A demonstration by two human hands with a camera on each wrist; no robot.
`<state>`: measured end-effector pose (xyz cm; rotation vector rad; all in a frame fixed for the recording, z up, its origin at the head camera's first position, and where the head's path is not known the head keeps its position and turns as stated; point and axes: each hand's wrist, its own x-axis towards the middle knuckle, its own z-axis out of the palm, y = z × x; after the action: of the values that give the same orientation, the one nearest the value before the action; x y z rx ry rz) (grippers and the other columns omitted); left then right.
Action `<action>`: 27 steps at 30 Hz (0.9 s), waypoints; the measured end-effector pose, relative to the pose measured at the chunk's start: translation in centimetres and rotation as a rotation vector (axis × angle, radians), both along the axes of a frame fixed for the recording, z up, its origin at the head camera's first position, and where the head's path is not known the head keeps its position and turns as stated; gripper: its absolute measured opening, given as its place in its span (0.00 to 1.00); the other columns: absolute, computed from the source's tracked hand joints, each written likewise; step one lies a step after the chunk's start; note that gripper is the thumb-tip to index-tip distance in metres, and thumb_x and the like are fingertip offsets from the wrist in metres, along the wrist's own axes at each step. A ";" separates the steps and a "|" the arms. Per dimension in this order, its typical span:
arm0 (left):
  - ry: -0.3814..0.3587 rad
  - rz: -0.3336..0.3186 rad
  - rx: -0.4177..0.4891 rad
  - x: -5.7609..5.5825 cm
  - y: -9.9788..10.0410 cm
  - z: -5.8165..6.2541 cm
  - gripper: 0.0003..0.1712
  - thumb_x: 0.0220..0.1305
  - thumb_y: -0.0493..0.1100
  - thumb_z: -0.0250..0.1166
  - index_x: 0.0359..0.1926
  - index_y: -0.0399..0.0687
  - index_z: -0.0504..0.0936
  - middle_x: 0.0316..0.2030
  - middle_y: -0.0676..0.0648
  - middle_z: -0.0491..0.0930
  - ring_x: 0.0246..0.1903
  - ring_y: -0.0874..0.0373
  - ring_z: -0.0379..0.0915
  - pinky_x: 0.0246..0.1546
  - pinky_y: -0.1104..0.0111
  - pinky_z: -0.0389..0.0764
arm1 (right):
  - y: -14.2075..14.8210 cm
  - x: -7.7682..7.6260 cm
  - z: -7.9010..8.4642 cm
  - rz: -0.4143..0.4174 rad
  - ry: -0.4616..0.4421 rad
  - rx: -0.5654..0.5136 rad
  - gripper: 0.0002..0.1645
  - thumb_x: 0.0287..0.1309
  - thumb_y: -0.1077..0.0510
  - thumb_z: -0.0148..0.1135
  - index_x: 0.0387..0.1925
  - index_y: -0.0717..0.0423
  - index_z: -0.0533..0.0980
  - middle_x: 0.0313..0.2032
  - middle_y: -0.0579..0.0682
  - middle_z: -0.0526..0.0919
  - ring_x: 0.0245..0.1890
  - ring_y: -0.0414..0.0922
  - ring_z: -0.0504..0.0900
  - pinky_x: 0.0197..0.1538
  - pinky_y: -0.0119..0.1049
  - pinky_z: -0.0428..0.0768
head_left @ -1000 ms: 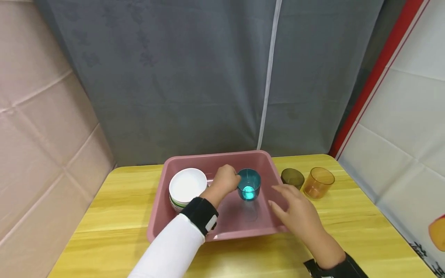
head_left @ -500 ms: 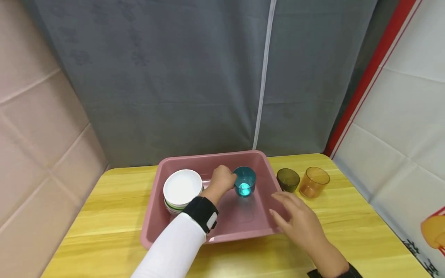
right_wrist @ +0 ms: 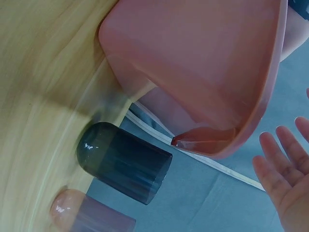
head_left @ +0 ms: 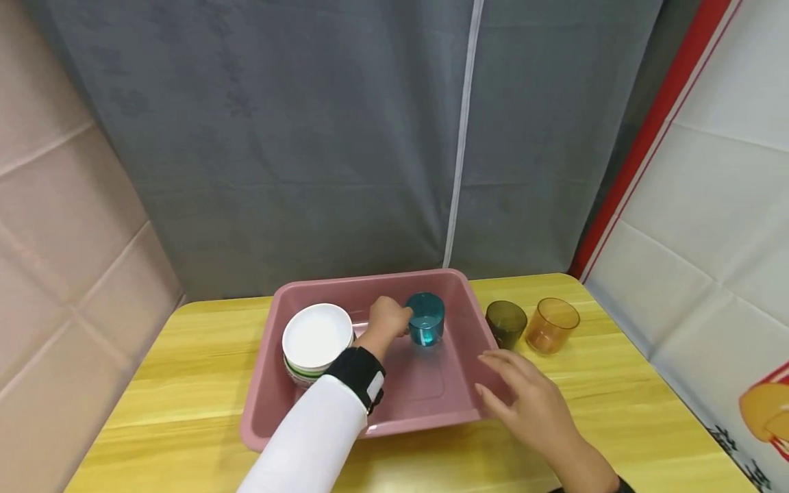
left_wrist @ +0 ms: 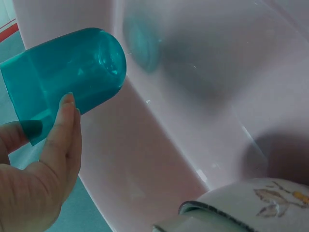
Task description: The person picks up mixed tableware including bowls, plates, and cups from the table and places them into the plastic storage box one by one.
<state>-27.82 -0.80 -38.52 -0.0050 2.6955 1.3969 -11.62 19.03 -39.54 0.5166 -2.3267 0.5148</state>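
Note:
A teal see-through cup is in the back right part of the pink plastic tub. My left hand pinches it near the rim, thumb inside and fingers along the outer wall, as the left wrist view shows. The base of that teal cup is close over the tub floor, where its reflection shows. My right hand hovers by the tub's front right rim, fingers spread and holding nothing. A stack of bowls, white on top, stands at the tub's left side; a floral bowl shows lower in it.
Right of the tub stand an olive green cup and an amber cup, close together on the wooden table. A grey cloth hangs behind the table, and pale panels flank it.
My left hand has moved the teal cup slightly toward the back of the tub. The right hand has drawn a little away from the tub's rim. The head view has shifted slightly.

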 end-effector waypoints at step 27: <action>-0.047 0.141 0.098 -0.5 -0.9 -1.1 0.14 0.59 0.38 0.57 0.33 0.26 0.80 0.18 0.40 0.80 0.15 0.57 0.76 0.23 0.70 0.75 | -0.7 0.8 -0.4 0.024 0.069 -0.005 0.33 0.67 0.34 0.42 0.45 0.54 0.82 0.46 0.46 0.82 0.42 0.45 0.83 0.40 0.38 0.79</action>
<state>-28.29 -1.67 -39.61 -0.2212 2.6306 1.5450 -10.78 18.33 -39.92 0.5524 -2.2553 0.5069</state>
